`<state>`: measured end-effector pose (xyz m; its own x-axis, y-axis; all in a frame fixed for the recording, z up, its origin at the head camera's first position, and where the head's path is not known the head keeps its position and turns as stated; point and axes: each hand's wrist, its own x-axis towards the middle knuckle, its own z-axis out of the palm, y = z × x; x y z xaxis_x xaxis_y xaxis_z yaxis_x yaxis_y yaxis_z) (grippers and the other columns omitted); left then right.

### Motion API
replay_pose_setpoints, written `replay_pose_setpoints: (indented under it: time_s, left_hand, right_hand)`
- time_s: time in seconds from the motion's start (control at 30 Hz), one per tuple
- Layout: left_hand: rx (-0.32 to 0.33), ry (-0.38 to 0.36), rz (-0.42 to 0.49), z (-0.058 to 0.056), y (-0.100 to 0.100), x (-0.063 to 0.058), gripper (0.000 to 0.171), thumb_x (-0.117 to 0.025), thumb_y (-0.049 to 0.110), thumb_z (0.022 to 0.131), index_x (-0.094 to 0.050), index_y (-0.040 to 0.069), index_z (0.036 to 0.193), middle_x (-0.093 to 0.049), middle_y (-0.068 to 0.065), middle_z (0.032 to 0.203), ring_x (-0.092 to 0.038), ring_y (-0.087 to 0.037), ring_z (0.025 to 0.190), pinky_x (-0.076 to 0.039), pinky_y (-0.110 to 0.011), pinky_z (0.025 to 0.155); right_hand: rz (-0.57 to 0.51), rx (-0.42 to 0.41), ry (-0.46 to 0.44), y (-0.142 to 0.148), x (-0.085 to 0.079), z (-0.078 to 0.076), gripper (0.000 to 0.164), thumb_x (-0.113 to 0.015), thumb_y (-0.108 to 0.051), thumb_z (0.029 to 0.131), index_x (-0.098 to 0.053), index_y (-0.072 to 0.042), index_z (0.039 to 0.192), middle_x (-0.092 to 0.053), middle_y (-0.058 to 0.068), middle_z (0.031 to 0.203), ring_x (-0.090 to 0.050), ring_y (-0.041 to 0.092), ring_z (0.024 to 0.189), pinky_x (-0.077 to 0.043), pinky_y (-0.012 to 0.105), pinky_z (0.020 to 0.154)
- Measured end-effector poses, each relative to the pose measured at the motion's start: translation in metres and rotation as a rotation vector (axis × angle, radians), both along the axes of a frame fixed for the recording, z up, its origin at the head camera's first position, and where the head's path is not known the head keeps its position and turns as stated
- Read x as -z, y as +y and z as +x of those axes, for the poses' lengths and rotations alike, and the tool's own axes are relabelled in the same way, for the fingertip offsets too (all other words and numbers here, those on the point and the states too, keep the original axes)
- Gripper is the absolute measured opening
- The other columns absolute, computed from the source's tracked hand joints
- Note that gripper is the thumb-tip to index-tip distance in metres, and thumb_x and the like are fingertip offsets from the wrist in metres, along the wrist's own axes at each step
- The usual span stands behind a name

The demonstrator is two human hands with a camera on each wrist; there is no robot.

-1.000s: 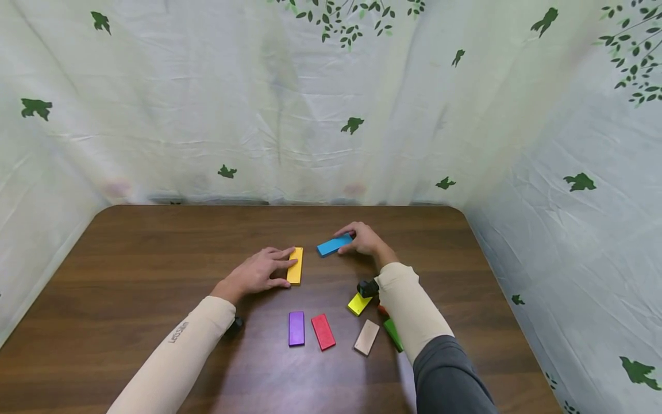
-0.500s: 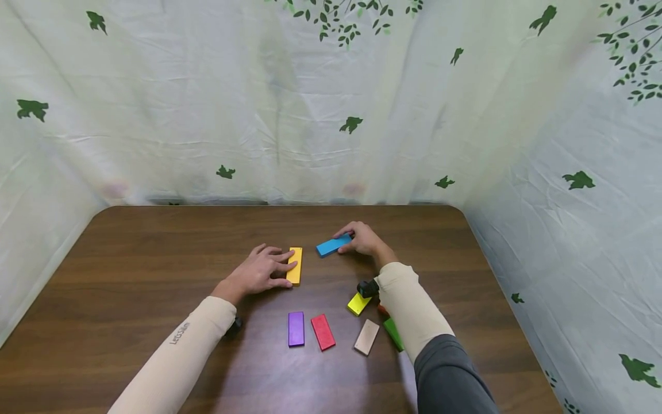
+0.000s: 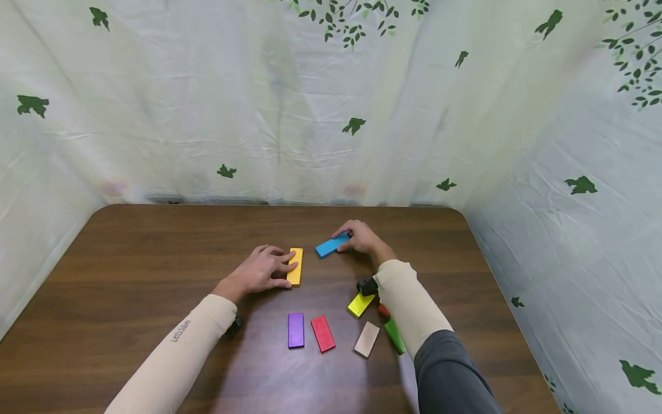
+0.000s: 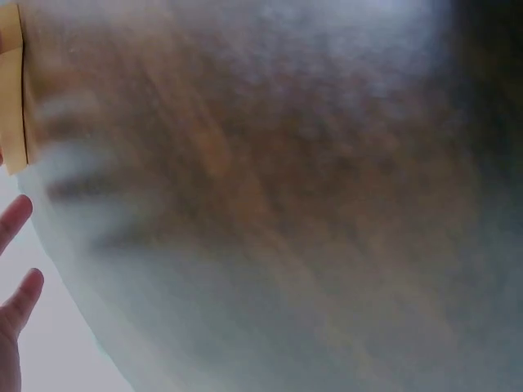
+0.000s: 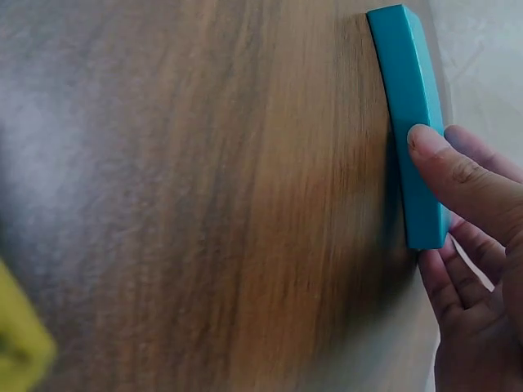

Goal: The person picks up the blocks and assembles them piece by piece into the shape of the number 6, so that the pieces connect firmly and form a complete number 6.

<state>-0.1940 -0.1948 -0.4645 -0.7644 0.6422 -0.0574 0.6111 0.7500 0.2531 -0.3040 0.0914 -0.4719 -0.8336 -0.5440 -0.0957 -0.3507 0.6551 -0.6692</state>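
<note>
My left hand [image 3: 262, 269] rests beside an orange-yellow rectangular block [image 3: 295, 268], its spread, fairly straight fingers touching the block's top and the thumb at the near end. In the left wrist view only part of that block [image 4: 12, 98] and some fingertips show at the left edge. Farther right, a blue block [image 3: 331, 245] lies slanted at the back of the table. Its right end is pinched by my right hand [image 3: 363, 237], thumb on the near side and fingers on the far side. The right wrist view shows the thumb pressed against this blue block [image 5: 409, 90].
Nearer me on the brown wooden table [image 3: 155, 253] lie a purple block [image 3: 296, 330], a red block [image 3: 323, 333], a beige block [image 3: 366, 339] and a yellow block [image 3: 359, 306]. My right sleeve partly covers a green block [image 3: 394, 336] and an orange-red block [image 3: 384, 311]. White curtains [image 3: 207, 115] surround the table.
Both hands stay almost still at their blocks. The view shifts very slightly with the head; no block has plainly moved on the table.
</note>
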Motion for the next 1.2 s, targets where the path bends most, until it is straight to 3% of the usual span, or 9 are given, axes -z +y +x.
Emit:
replay_pose_setpoints:
  time_s: [0.4, 1.2]
  left_hand:
    - [0.002, 0.006, -0.011, 0.001, -0.005, 0.001, 0.059, -0.067, 0.044, 0.088, -0.054, 0.013, 0.137, -0.045, -0.010, 0.146, -0.044, -0.038, 0.126, -0.028, -0.060, 0.103]
    - [-0.026, 0.004, -0.039, 0.000, -0.002, 0.000, 0.060, -0.065, 0.050, 0.087, -0.055, 0.018, 0.137, -0.046, -0.005, 0.146, -0.046, -0.035, 0.123, -0.027, -0.060, 0.104]
  right_hand:
    - [0.071, -0.039, -0.027, -0.018, -0.003, -0.011, 0.030, -0.078, -0.017, 0.082, -0.074, -0.014, 0.111, -0.062, 0.006, 0.118, -0.051, 0.023, 0.109, -0.044, 0.037, 0.094]
    - [0.153, -0.188, 0.031, -0.049, -0.013, -0.039, 0.028, -0.079, -0.012, 0.080, -0.075, -0.010, 0.108, -0.064, 0.007, 0.116, -0.053, 0.023, 0.107, -0.044, 0.034, 0.093]
